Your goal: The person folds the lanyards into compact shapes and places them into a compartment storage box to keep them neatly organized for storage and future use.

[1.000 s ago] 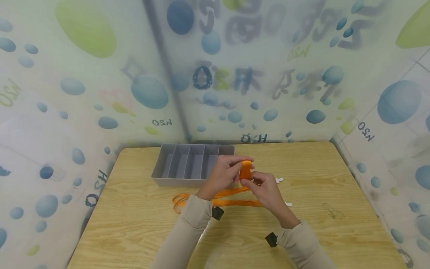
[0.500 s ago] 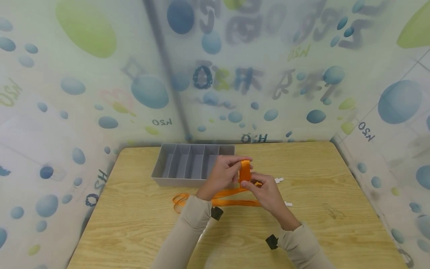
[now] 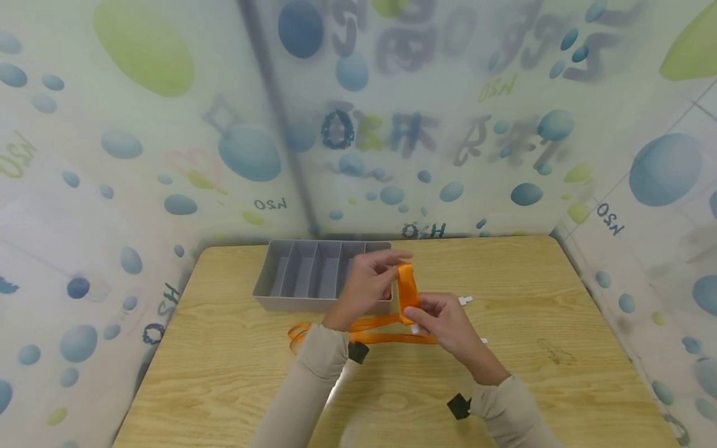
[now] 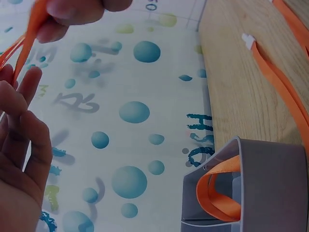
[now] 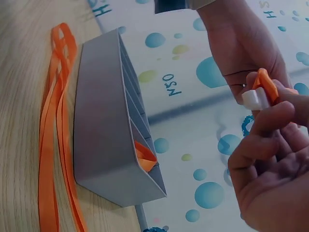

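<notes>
An orange lanyard [image 3: 407, 287], folded into a flat loop, is stretched between both hands over the table. My left hand [image 3: 366, 281] holds its upper end between thumb and fingers; the index finger reaches out above it. Lower down, my right hand [image 3: 448, 320] pinches the other end with its thumb on top. A white clip [image 5: 255, 99] shows at the strap beside the fingers in the right wrist view. In the left wrist view the strap runs from the right hand [image 4: 79, 12] down to the fingers of the left hand [image 4: 24, 145].
Behind the hands stands a grey divided box [image 3: 302, 303]; another folded orange lanyard [image 4: 219, 198] sits in its end compartment. More orange lanyards [image 3: 386, 338] lie stretched across the wooden table [image 3: 224, 373], white clips [image 3: 466, 300] at their right ends. A patterned wall borders the table.
The folded loop looks longer as the hands have drawn apart, the right hand slightly lower. The left index finger has lifted off the top. A white clip now shows below the loop.
</notes>
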{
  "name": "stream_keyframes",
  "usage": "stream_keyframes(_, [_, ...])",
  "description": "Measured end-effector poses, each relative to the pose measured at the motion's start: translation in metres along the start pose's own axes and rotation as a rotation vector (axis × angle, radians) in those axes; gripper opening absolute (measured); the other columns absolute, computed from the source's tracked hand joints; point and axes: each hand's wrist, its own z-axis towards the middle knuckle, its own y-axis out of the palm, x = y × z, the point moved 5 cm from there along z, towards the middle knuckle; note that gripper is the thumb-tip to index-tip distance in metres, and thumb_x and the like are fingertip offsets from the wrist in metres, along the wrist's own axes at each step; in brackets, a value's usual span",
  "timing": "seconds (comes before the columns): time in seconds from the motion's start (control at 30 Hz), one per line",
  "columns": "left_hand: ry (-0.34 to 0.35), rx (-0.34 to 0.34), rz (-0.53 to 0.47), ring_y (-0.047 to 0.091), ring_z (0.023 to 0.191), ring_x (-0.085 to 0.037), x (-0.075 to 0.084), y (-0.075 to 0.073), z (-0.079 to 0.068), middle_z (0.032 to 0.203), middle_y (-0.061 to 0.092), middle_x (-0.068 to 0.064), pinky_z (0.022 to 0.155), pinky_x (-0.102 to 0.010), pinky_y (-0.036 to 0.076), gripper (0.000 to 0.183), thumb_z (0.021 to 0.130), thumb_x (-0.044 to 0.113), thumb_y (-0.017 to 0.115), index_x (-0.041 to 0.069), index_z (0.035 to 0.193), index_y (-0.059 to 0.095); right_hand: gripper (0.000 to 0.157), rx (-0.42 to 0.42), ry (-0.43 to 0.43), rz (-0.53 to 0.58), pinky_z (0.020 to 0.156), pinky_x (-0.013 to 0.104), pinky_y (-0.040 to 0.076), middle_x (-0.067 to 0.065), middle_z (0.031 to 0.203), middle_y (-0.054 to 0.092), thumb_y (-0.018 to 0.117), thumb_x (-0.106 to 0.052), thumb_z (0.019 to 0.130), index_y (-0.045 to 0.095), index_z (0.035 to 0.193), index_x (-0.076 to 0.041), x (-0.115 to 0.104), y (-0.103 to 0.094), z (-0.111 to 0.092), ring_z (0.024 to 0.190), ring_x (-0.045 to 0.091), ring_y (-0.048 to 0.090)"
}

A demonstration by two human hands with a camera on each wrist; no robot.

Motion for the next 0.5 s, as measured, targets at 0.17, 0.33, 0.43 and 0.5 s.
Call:
stream_keyframes(0.17, [0.021, 0.047, 0.014, 0.052, 0.045, -0.021, 0.0, -0.003, 0.001, 0.101, 0.072, -0.01, 0.045, -0.035, 0.051, 0.029, 0.095, 0.001, 0.058, 0.008, 0.12, 0.071, 0.018, -0.033, 0.04, 0.075, 0.043, 0.028, 0.035, 0.004, 0.074, 0.067, 0.058, -0.005, 0.1, 0.068, 0.107, 0.009, -0.003, 0.0, -0.001, 0.049, 0.016, 0.04])
stream_keyframes(0.33, [0.019, 0.06, 0.032, 0.051, 0.046, -0.017, -0.001, -0.003, 0.001, 0.099, 0.071, -0.008, 0.045, -0.036, 0.051, 0.027, 0.094, 0.0, 0.06, 0.008, 0.117, 0.072, 0.017, -0.1, 0.042, 0.094, 0.044, 0.029, 0.035, 0.003, 0.071, 0.063, 0.057, -0.004, 0.101, 0.066, 0.105, 0.009, -0.008, 0.001, -0.002, 0.049, 0.017, 0.04])
stream_keyframes(0.43, [0.013, 0.059, 0.047, 0.052, 0.047, -0.02, -0.001, -0.003, 0.0, 0.098, 0.071, -0.007, 0.046, -0.04, 0.052, 0.028, 0.094, -0.001, 0.059, 0.009, 0.116, 0.073, 0.015, -0.148, 0.034, 0.105, 0.044, 0.03, 0.036, 0.007, 0.066, 0.055, 0.056, -0.004, 0.101, 0.066, 0.104, 0.007, -0.011, 0.003, -0.002, 0.048, 0.024, 0.037])
stream_keyframes(0.5, [0.013, 0.058, 0.048, 0.053, 0.048, -0.023, -0.001, -0.002, -0.001, 0.098, 0.071, -0.007, 0.047, -0.042, 0.053, 0.029, 0.093, -0.002, 0.059, 0.009, 0.116, 0.073, 0.015, -0.166, 0.025, 0.12, 0.045, 0.033, 0.036, 0.01, 0.064, 0.05, 0.056, -0.004, 0.101, 0.066, 0.104, 0.006, -0.014, 0.003, -0.003, 0.049, 0.027, 0.036])
